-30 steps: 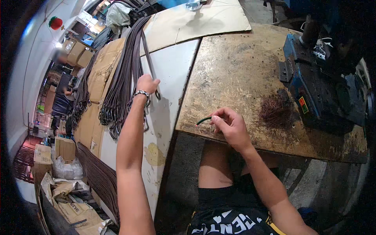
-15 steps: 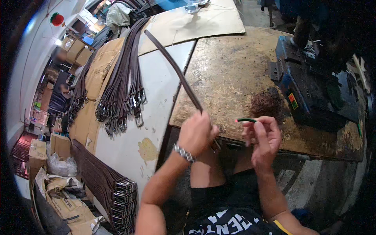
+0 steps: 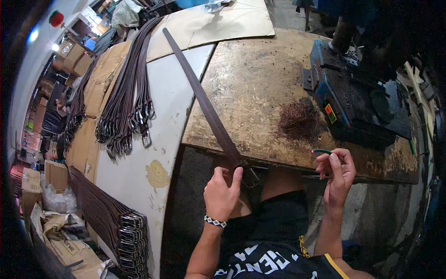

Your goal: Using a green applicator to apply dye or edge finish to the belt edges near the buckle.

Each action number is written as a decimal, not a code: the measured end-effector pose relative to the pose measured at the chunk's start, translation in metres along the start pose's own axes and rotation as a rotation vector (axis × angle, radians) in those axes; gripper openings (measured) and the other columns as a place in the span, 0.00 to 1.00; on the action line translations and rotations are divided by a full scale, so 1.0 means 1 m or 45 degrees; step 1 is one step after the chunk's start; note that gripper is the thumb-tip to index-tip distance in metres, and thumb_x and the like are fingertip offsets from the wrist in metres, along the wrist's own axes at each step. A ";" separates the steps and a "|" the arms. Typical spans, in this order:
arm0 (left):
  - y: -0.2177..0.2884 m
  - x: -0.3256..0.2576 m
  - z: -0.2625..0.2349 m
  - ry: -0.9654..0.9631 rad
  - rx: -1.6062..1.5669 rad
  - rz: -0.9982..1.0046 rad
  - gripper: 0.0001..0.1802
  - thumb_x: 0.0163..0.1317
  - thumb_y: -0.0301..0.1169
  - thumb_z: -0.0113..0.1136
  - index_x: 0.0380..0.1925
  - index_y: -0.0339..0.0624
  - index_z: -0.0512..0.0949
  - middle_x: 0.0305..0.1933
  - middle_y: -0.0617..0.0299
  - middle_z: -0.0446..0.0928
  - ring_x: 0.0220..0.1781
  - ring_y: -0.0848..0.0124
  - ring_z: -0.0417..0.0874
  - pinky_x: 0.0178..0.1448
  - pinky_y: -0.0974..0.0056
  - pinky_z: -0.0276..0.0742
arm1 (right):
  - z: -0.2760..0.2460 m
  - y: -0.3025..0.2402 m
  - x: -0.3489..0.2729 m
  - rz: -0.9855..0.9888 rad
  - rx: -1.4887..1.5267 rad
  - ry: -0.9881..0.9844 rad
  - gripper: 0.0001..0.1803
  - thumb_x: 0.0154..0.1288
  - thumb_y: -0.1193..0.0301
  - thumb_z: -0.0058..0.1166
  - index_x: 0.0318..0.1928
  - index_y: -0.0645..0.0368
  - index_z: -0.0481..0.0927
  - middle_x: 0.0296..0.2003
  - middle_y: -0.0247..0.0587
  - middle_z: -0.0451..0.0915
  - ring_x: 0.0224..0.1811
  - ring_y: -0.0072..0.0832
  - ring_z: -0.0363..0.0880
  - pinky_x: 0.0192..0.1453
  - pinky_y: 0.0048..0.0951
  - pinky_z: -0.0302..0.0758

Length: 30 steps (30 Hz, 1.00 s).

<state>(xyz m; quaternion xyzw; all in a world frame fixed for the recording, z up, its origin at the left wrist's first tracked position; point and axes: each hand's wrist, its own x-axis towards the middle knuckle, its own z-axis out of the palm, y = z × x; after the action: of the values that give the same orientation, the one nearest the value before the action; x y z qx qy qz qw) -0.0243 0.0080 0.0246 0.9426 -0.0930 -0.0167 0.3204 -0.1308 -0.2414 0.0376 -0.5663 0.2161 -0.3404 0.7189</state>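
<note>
We have the dark belt (image 3: 197,90) slanting across the bench (image 3: 251,83), its long axis running from far left to the buckle (image 3: 252,177) at the near edge; our left hand (image 3: 224,193), thumb and fingers parted, is nearer, just beside that end; our right hand (image 3: 339,179), farther right, pinches a green stick (image 3: 324,151).

Hand-wide lane over worn wooden tabletop (image 3: 251,83), between slanting brown belt (image 3: 205,104) and reddish wiry tangle (image 3: 298,120); dark machine (image 3: 357,109) blocks right, hanging belts (image 3: 126,83) crowd left.
</note>
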 end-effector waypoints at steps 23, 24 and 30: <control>-0.038 -0.027 -0.049 -0.438 -1.125 -0.386 0.10 0.72 0.28 0.58 0.31 0.39 0.72 0.27 0.67 0.76 0.25 0.79 0.77 0.25 0.72 0.74 | -0.059 -0.031 0.022 0.065 -0.640 0.106 0.06 0.74 0.68 0.56 0.43 0.57 0.79 0.36 0.35 0.87 0.32 0.19 0.81 0.34 0.20 0.73; -0.044 -0.016 -0.038 -0.307 -0.844 -0.106 0.11 0.72 0.28 0.59 0.29 0.38 0.74 0.27 0.71 0.71 0.30 0.83 0.71 0.33 0.73 0.70 | -0.058 -0.035 0.024 0.085 -0.675 0.098 0.06 0.74 0.68 0.56 0.43 0.57 0.79 0.36 0.35 0.87 0.32 0.19 0.81 0.34 0.20 0.73; -0.013 0.070 -0.011 -0.161 -0.955 -0.083 0.15 0.72 0.34 0.62 0.35 0.29 0.80 0.28 0.62 0.80 0.25 0.75 0.81 0.29 0.68 0.79 | -0.048 -0.065 0.046 0.081 -1.216 -0.614 0.08 0.69 0.70 0.60 0.40 0.63 0.81 0.30 0.33 0.83 0.30 0.18 0.78 0.34 0.23 0.72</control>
<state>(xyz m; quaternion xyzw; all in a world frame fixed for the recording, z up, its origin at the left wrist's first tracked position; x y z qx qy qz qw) 0.0478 0.0116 0.0271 0.7594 -0.0699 -0.1179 0.6360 -0.1493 -0.3155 0.0911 -0.8857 0.1927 -0.0424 0.4203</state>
